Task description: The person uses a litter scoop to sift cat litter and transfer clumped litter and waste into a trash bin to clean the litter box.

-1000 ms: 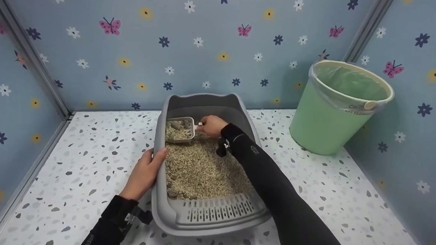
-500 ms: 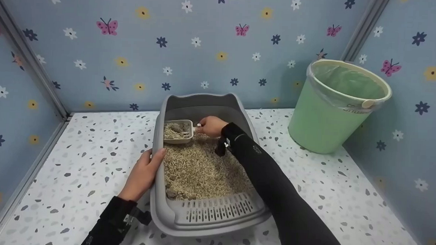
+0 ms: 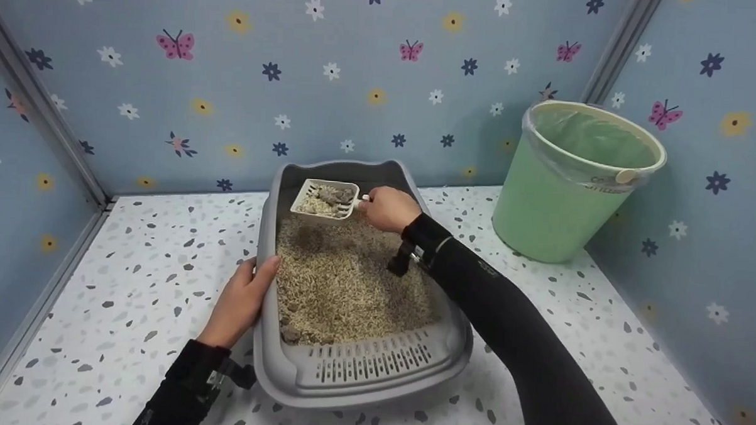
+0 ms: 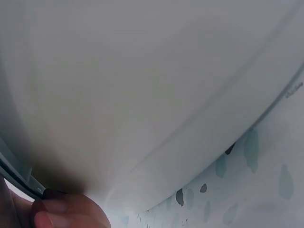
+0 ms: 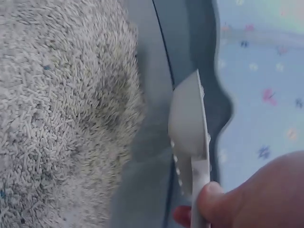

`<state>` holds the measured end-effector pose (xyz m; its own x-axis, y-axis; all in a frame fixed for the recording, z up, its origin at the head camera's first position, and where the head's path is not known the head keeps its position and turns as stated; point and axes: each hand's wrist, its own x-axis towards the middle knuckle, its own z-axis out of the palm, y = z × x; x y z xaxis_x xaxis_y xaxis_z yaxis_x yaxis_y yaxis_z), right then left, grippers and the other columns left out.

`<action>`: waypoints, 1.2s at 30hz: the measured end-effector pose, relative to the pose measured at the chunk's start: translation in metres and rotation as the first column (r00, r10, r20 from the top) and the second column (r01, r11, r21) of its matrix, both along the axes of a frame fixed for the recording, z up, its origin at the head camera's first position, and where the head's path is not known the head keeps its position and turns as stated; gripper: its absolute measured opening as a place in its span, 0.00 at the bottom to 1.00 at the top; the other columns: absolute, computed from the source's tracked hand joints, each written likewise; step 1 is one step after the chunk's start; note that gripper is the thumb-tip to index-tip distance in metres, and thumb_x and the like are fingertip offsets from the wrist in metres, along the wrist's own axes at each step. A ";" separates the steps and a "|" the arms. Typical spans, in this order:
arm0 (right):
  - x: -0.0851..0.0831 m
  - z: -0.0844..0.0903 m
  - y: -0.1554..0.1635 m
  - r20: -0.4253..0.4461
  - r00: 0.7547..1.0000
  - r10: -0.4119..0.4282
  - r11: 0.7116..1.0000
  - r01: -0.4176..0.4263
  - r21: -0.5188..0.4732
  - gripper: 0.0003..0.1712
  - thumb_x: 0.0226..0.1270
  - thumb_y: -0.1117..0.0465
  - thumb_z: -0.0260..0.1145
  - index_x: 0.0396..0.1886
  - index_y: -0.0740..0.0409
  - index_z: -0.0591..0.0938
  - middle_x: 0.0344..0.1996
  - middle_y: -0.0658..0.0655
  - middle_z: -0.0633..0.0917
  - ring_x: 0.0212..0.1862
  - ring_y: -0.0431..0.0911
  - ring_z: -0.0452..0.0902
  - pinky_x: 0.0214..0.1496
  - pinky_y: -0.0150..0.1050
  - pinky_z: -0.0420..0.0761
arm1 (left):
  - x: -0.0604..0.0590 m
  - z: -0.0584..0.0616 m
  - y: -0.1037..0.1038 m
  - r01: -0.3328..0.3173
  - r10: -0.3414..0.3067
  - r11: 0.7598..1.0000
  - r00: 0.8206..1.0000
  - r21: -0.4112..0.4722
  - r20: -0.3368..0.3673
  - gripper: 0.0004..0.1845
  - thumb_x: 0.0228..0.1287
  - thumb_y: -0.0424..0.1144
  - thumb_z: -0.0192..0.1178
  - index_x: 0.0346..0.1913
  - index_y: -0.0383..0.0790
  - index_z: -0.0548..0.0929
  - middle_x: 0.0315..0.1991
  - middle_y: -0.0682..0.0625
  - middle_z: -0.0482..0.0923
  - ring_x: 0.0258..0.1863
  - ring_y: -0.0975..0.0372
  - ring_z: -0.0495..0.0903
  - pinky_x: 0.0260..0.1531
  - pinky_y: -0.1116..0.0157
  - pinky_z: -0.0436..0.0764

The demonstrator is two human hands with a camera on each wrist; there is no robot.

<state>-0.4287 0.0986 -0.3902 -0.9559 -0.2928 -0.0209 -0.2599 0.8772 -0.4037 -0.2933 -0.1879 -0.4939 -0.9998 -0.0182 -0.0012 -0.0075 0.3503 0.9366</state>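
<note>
Presently, items by size, largest first:

Table (image 3: pixel 130 279): white speckled top enclosed by blue flowered walls; it carries everything listed below

Litter box (image 3: pixel 359 378): grey tray, centre of the table, with a slotted grille lip at the near end and a high back wall. In the left wrist view its outer wall (image 4: pixel 142 95) fills the picture

Bin (image 3: pixel 542 205): green, lined with a clear bag, standing at the right rear, well apart from the box

Litter (image 3: pixel 344 287): pale pellets covering the box floor, with a darker dented patch (image 5: pixel 102 118) near the far end and a few clumps at the near left corner

Left hand (image 3: pixel 239 302): on the box's left rim, thumb hooked over the edge, fingers (image 4: pixel 71 213) curled against the outer wall, steadying it

Right hand (image 3: pixel 387 208): at the far end of the box, fingers (image 5: pixel 213 197) and thumb pinched round the handle of the scoop

Scoop (image 3: pixel 325 199): white, slotted, held clear above the litter at the back of the box, carrying a grey clump and some loose pellets. The right wrist view shows it edge-on (image 5: pixel 190 128) over the back wall

Handling judgement: the load rides best with the scoop level; a light shake over the box should let clean pellets fall through the slots. The left hand's hold keeps the box from sliding. A slow, level carry to the bin should prevent spills
</note>
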 end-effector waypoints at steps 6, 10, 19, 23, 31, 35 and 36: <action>0.034 0.014 0.017 -0.053 0.999 0.001 0.999 -0.003 -0.037 0.22 0.91 0.45 0.59 0.33 0.49 0.77 0.26 0.49 0.71 0.30 0.46 0.67 0.40 0.42 0.68 | 0.000 -0.002 0.000 0.013 -0.013 1.000 1.000 0.026 -0.020 0.45 0.83 0.73 0.50 0.77 0.34 0.71 0.41 0.42 0.74 0.32 0.55 0.77 0.37 0.59 0.80; 0.059 0.019 0.029 -0.070 0.997 -0.032 0.994 0.024 -0.108 0.23 0.90 0.41 0.61 0.32 0.47 0.78 0.24 0.47 0.72 0.26 0.44 0.68 0.35 0.44 0.71 | -0.001 -0.001 -0.001 0.016 -0.015 0.999 1.000 0.039 -0.020 0.45 0.84 0.72 0.51 0.79 0.34 0.70 0.40 0.43 0.74 0.29 0.57 0.76 0.34 0.59 0.80; 0.117 0.012 0.057 -0.055 0.997 -0.054 0.969 0.039 -0.243 0.23 0.88 0.42 0.63 0.30 0.46 0.77 0.22 0.45 0.70 0.23 0.42 0.64 0.29 0.44 0.71 | -0.001 0.000 -0.003 0.002 -0.002 1.000 1.000 0.020 -0.012 0.49 0.83 0.73 0.51 0.83 0.33 0.66 0.48 0.38 0.77 0.38 0.54 0.81 0.38 0.59 0.82; 0.135 0.006 0.066 -0.063 0.997 -0.053 0.966 0.036 -0.254 0.22 0.88 0.43 0.63 0.31 0.47 0.80 0.22 0.45 0.70 0.23 0.42 0.64 0.29 0.43 0.71 | -0.001 0.000 -0.001 0.003 -0.003 0.999 1.000 0.035 -0.014 0.49 0.82 0.74 0.51 0.82 0.33 0.67 0.45 0.39 0.77 0.33 0.55 0.80 0.34 0.59 0.82; 0.156 -0.004 0.068 -0.036 0.999 -0.033 0.963 0.022 -0.270 0.21 0.88 0.43 0.64 0.32 0.46 0.82 0.22 0.46 0.72 0.23 0.42 0.66 0.27 0.42 0.73 | 0.006 0.000 -0.005 -0.022 0.022 1.000 1.000 0.018 -0.008 0.50 0.82 0.75 0.50 0.83 0.34 0.66 0.53 0.36 0.79 0.47 0.50 0.83 0.48 0.57 0.84; 0.159 -0.008 0.072 -0.069 0.997 -0.037 0.967 0.018 -0.254 0.21 0.89 0.46 0.64 0.29 0.47 0.80 0.20 0.45 0.70 0.22 0.42 0.65 0.25 0.41 0.71 | 0.004 -0.001 -0.002 -0.013 0.013 1.000 1.000 0.022 -0.012 0.50 0.81 0.76 0.50 0.83 0.35 0.67 0.53 0.37 0.79 0.48 0.50 0.83 0.50 0.56 0.83; 0.159 -0.009 0.072 -0.073 0.997 -0.040 0.967 0.020 -0.253 0.22 0.89 0.46 0.64 0.29 0.46 0.79 0.20 0.45 0.70 0.22 0.42 0.64 0.25 0.40 0.70 | 0.003 0.000 -0.001 -0.012 0.012 1.000 1.000 0.021 -0.014 0.50 0.81 0.76 0.50 0.83 0.35 0.67 0.53 0.37 0.80 0.49 0.50 0.83 0.51 0.56 0.83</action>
<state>-0.2694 0.1708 -0.3993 -0.9601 -0.2505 0.1240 -0.2742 0.7579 -0.5920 -0.2898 -0.1890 -0.4944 -0.9995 -0.0301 0.0122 0.0016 0.3302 0.9439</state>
